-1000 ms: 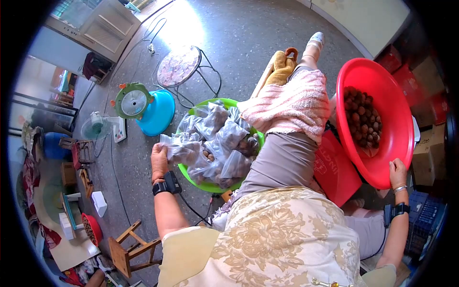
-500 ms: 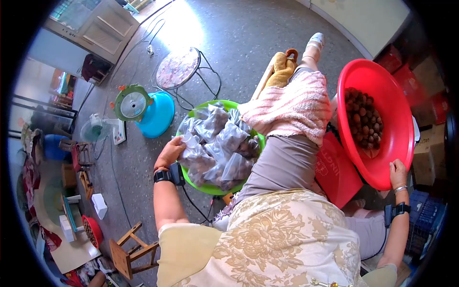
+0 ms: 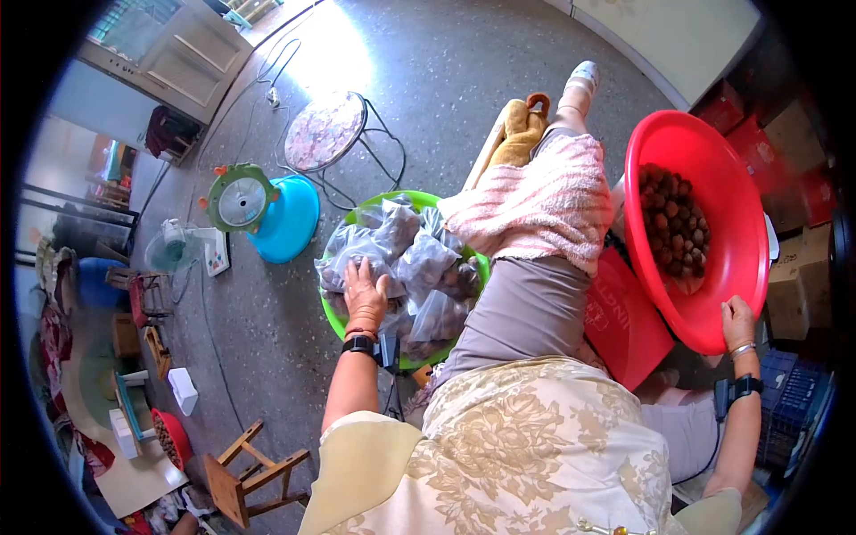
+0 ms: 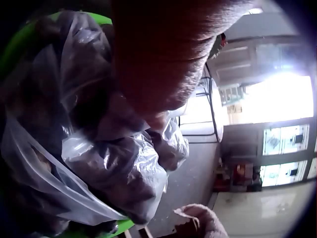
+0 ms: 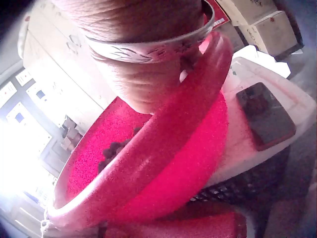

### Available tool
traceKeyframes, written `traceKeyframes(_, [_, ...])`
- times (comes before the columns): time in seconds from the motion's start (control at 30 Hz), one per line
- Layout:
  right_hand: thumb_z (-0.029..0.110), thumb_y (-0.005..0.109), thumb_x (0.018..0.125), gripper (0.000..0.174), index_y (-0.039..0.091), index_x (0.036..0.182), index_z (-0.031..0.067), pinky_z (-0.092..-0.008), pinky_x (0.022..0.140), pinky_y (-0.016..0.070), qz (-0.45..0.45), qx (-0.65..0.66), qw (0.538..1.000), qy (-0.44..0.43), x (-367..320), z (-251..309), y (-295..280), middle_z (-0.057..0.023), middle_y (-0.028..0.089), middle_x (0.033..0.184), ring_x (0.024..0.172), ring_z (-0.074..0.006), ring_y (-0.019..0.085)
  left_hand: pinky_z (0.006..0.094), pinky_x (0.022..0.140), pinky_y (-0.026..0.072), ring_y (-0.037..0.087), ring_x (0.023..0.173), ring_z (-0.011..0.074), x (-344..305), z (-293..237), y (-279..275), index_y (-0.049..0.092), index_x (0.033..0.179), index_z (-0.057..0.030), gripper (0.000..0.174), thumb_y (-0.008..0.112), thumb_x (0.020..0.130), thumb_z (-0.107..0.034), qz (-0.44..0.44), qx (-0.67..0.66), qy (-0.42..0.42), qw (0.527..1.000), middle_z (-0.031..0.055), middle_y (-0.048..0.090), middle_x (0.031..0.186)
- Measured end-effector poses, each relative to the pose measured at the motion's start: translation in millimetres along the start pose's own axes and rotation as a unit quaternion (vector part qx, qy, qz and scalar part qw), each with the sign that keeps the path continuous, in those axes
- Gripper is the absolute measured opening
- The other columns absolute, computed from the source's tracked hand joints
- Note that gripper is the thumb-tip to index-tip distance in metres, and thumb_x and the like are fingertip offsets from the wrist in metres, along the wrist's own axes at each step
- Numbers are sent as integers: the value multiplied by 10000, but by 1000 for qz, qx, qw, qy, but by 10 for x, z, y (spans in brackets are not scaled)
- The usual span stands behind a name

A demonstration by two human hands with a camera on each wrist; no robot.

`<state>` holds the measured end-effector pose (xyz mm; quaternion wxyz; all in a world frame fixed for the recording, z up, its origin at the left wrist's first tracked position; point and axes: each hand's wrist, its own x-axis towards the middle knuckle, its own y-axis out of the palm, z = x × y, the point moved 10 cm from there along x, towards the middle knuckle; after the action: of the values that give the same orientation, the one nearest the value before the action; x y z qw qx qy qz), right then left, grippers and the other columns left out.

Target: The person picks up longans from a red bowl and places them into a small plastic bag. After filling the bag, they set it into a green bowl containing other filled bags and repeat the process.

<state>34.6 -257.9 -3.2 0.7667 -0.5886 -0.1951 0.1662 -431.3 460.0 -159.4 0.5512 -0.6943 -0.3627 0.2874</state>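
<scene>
In the head view, my left hand (image 3: 364, 292) rests with spread fingers on clear plastic bags (image 3: 426, 260) of dark, round contents. The bags are heaped in a green basin (image 3: 333, 319) beside my leg. The left wrist view shows the bags (image 4: 119, 168) close under the hand, its fingertips hidden. My right hand (image 3: 738, 323) grips the near rim of a large red basin (image 3: 727, 205), fingers on the inside. That basin stands tilted and holds a pile of brown, round, walnut-like things (image 3: 675, 223). In the right wrist view its rim (image 5: 163, 124) runs under the palm.
A pink striped towel (image 3: 535, 201) covers my knee, between the basins. Beyond the green basin stand a round stool (image 3: 326, 132) and a dial scale (image 3: 242, 203) on a blue base (image 3: 290, 223). A phone (image 5: 266, 115) lies beside the red basin. A wooden stool (image 3: 227, 489) is at lower left.
My left hand first held a bag at the green basin's left edge, then let it down onto the heap. It has moved right and now lies flat on the bags. The right hand stays put.
</scene>
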Motion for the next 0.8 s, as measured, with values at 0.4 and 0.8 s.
traceKeyframes(0.4, [93,670,882,185,536,794,2,-481,669,468,1,-15,1000,16,1,16,-32,-231,589,765,734,-429,586,621,1188,108,160,1527,331,225,3,185,328,1555,-186,701,510,962,-513,158,62,-98,981,151,196,1647])
traceKeyframes(0.8, [99,688,855,170,556,804,5,-498,689,480,21,-33,999,24,15,132,25,-233,608,797,779,-446,601,576,1190,172,397,1428,328,984,-732,288,264,1562,-133,952,742,808,-463,193,16,-77,978,160,441,1529])
